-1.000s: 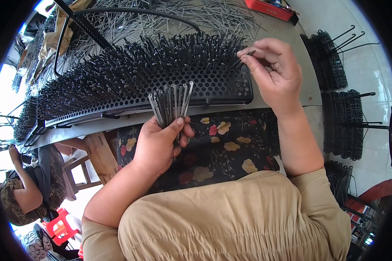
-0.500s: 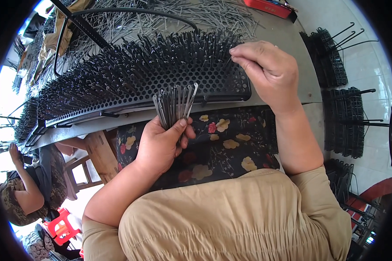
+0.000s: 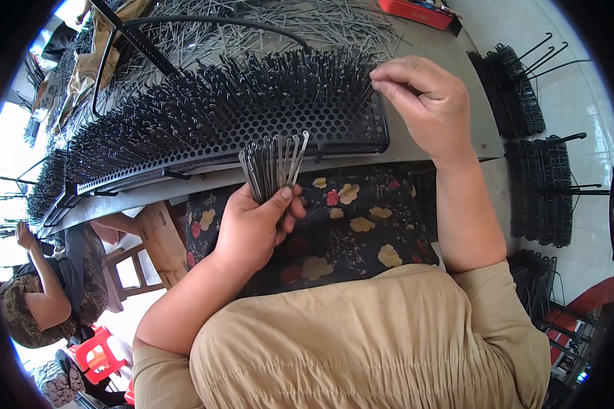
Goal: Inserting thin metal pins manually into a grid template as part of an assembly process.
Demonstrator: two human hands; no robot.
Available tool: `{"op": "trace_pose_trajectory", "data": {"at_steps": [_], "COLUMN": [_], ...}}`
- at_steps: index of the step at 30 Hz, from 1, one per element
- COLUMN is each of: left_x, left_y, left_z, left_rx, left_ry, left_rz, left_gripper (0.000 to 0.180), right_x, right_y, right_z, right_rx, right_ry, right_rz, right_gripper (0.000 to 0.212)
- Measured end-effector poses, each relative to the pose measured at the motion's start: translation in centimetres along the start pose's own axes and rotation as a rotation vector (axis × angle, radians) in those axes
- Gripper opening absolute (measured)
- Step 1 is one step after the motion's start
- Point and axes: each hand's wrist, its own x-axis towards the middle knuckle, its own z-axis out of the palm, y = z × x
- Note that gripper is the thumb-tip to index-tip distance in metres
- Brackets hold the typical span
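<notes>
Now the right hand [image 3: 426,102] has shifted a little to the right, near the end of the black rack [image 3: 351,129] on the desk [image 3: 426,44]. Its grip is pinched, but I cannot tell if a thin piece is in it. The left hand [image 3: 256,218] has its grip wrapped around the grey strips [image 3: 269,163], in front of the rack. That bunch looks the same, so the job seems far from done.

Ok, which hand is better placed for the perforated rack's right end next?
Probably the right hand: it is near the right end of the perforated black rack. The left hand, farther off, grips fanned metal strips.
</notes>
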Motion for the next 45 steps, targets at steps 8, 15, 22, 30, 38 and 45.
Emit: {"op": "trace_pose_trajectory", "data": {"at_steps": [8,15,22,30,38,45], "left_x": [-0.6,-0.7,-0.5,-0.6,-0.7,-0.6], "left_y": [-0.5,-0.9,-1.2,-1.4,-1.1,-1.0], "left_z": [0.2,0.7,0.8,0.7,1.1,1.2], "left_rx": [0.044,0.100,0.131,0.156,0.170,0.219], "left_ry": [-0.028,-0.130,-0.131,-0.139,-0.182,-0.206], "left_rz": [0.062,0.147,0.110,0.132,0.158,0.126], "left_gripper": [0.011,0.015,0.013,0.013,0.017,0.015], "right_x": [-2.0,-4.0,-2.4,-2.4,-4.7,-3.1], "right_y": [-2.2,-4.6,0.4,0.2,-4.6,-2.3], "right_z": [1.3,3.1,0.9,1.9,3.2,0.1], "right_rx": [0.050,0.897,-0.062,-0.241,0.557,0.755], "right_ry": [0.059,-0.198,0.393,0.234,-0.153,0.142], "right_rz": [0.191,0.839,-0.015,-0.048,0.603,0.656], "right_gripper": [0.009,0.012,0.026,0.015,0.009,0.013]}}
